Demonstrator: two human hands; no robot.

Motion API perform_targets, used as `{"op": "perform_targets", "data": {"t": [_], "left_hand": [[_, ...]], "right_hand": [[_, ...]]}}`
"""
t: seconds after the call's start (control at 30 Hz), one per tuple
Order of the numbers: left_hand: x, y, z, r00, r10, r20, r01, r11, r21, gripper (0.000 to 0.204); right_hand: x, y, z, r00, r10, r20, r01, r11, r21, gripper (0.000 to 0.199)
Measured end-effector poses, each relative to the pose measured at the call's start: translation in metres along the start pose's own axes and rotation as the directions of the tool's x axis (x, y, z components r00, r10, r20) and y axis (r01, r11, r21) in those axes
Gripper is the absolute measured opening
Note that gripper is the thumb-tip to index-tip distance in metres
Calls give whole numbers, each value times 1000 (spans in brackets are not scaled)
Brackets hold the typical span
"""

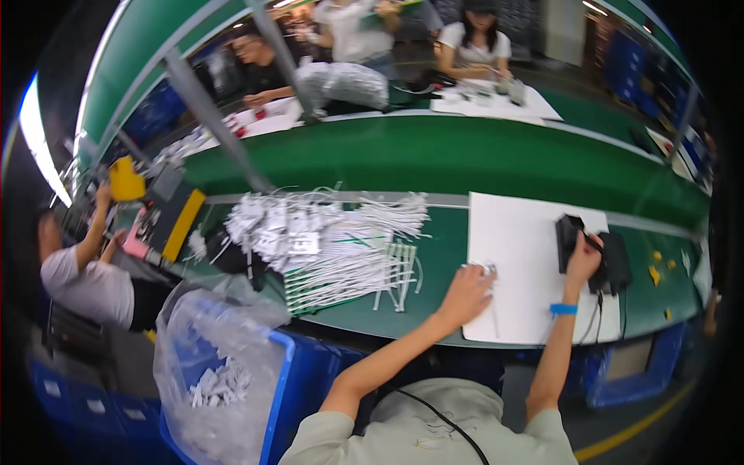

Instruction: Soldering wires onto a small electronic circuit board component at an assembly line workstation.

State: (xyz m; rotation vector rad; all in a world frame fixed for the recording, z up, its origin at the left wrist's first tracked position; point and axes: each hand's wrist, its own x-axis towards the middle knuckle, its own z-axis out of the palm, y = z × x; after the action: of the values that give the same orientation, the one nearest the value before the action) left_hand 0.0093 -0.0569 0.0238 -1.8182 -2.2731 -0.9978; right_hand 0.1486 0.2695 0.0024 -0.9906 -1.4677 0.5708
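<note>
My left hand rests at the left edge of a white board, its fingers closed on a small whitish part too blurred to name. A thin pale strand seems to trail from it over the board. On the right, my right hand, above a blue wristband, grips a black pen-shaped tool resembling a soldering iron. The tool's end sits by a black holder, and its tip is hidden. A black box stands beside it, with dark cords hanging below.
White cables with flat white pieces pile up left of the board. A blue bin lined with clear plastic, holding white scraps, stands at the near left. Small yellow pieces lie far right. Co-workers sit beyond the green divider and at left.
</note>
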Motion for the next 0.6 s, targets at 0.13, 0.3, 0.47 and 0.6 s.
{"op": "perform_targets", "data": {"t": [0.13,0.3,0.47,0.6], "left_hand": [[-13,-5,-13,998,-39,-54,41,999,36,48],[-13,-11,-14,994,-39,-106,42,999,22,49],[-15,-19,-5,991,-29,-134,28,1000,-6,49],[-13,-16,3,987,2,-163,-4,1000,-13,47]], "right_hand": [[-13,-45,12,998,-5,61,12,992,-122,31],[0,-40,18,994,-48,101,63,987,-145,30],[11,-10,29,979,66,195,-90,989,116,31],[25,6,12,975,-50,216,76,990,-116,41]]}}
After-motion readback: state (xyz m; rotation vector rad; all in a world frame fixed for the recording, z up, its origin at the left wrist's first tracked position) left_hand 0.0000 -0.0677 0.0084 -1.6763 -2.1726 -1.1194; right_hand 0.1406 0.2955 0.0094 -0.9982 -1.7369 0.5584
